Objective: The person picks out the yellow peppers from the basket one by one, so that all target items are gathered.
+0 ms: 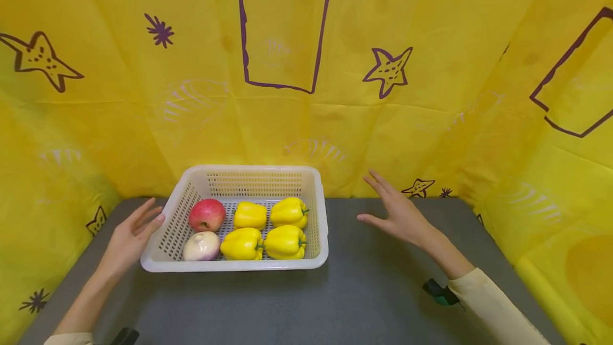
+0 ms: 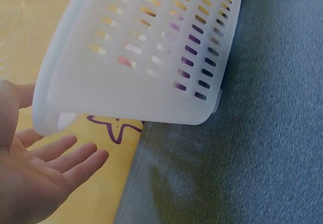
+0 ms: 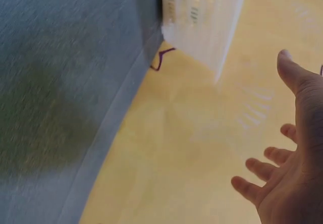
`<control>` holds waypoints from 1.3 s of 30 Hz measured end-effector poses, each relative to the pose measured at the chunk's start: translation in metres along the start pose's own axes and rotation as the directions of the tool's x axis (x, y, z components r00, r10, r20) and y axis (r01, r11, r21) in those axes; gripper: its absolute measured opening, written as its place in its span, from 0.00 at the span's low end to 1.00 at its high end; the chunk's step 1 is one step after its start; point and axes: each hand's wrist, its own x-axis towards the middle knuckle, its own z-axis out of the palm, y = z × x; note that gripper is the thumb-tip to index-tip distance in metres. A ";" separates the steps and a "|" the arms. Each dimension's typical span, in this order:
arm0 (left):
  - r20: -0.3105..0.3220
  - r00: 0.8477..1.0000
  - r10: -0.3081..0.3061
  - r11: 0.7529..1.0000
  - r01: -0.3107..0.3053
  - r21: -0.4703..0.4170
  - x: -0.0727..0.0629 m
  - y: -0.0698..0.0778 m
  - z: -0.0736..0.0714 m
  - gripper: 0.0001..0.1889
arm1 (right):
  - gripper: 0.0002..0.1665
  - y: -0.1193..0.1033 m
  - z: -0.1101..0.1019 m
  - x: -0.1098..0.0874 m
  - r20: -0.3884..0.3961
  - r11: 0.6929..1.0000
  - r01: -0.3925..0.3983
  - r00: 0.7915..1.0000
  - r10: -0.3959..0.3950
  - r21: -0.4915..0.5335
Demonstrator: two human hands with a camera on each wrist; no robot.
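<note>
A white perforated plastic basket (image 1: pixel 230 265) stands on the grey table. Inside lie a red apple (image 1: pixel 207 215), a white and purple turnip-like vegetable (image 1: pixel 201 246) and several yellow bell peppers (image 1: pixel 242 244). My left hand (image 1: pixel 125 241) is at the basket's left side, fingers loosely extended and thumb by the rim (image 2: pixel 44 98); whether the thumb touches it I cannot tell. To the right of the basket, apart from it, my right hand (image 1: pixel 399 214) hovers with fingers spread and holds nothing. The right wrist view shows its thumb (image 3: pixel 292 72) away from the other fingers.
A yellow cloth (image 1: pixel 354 121) printed with starfish and frames hangs behind the grey table (image 1: pixel 287 307) and along both sides. The basket stands near the table's back edge. A dark object with a green patch (image 1: pixel 439 293) shows beside the right sleeve (image 1: pixel 493 302).
</note>
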 end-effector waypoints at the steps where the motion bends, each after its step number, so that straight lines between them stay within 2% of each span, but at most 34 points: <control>1: 0.002 1.000 -0.009 1.000 0.010 -0.006 0.000 0.000 0.001 0.38 | 0.55 -0.002 0.001 0.001 -0.002 1.000 0.004 1.000 -0.004 0.006; 6: 0.027 0.999 -0.034 0.999 0.035 -0.034 -0.001 -0.001 0.005 0.38 | 0.55 -0.010 0.007 0.006 -0.001 0.999 0.001 1.000 -0.001 0.036; 14: 0.023 1.000 -0.005 1.000 0.005 -0.013 -0.004 -0.007 0.007 0.38 | 0.54 -0.023 0.010 0.013 -0.025 0.997 0.000 1.000 0.003 0.083; 19: 0.014 1.000 -0.009 1.000 0.009 -0.024 -0.004 -0.011 0.008 0.38 | 0.54 -0.033 0.013 0.020 -0.033 0.994 0.017 0.999 -0.014 0.106; 23: 0.020 0.999 -0.030 0.998 0.031 -0.053 -0.003 -0.011 0.010 0.37 | 0.54 -0.041 0.018 0.025 -0.022 0.992 0.031 0.999 -0.028 0.120; 30: 0.039 0.997 -0.073 0.988 0.078 -0.133 -0.004 -0.010 0.013 0.37 | 0.53 -0.054 0.029 0.033 -0.011 0.977 0.103 0.995 -0.102 0.186; 39: 0.036 0.997 -0.064 0.970 0.071 -0.232 -0.005 -0.012 0.014 0.37 | 0.53 -0.069 0.044 0.039 -0.005 0.967 0.152 0.988 -0.154 0.204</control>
